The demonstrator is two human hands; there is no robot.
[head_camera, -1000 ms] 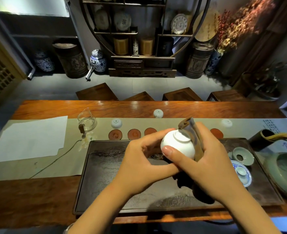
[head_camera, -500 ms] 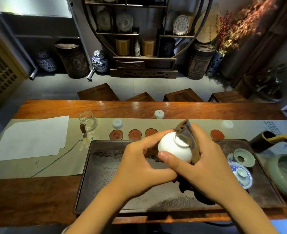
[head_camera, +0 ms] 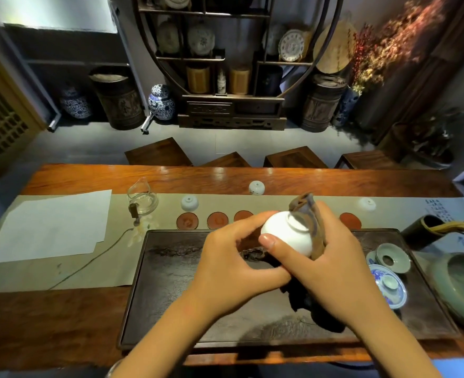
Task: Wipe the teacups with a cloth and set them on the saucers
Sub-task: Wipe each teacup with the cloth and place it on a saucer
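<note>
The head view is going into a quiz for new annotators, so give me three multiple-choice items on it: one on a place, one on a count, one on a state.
1. Where are the red-brown saucers?
A. on the dark tray
B. on the runner beyond the tray
C. on the white paper

2. How many white teacups stand upside down on the table beyond the saucers?
A. one
B. three
C. five

3. What state is the held teacup in?
A. on a saucer
B. tipped on its side, cloth at its mouth
C. upright, full of tea

Answers: 1 B, they line the runner past the tray. 2 B, three sit apart there. 3 B, the left hand and right hand hold it tilted.
</note>
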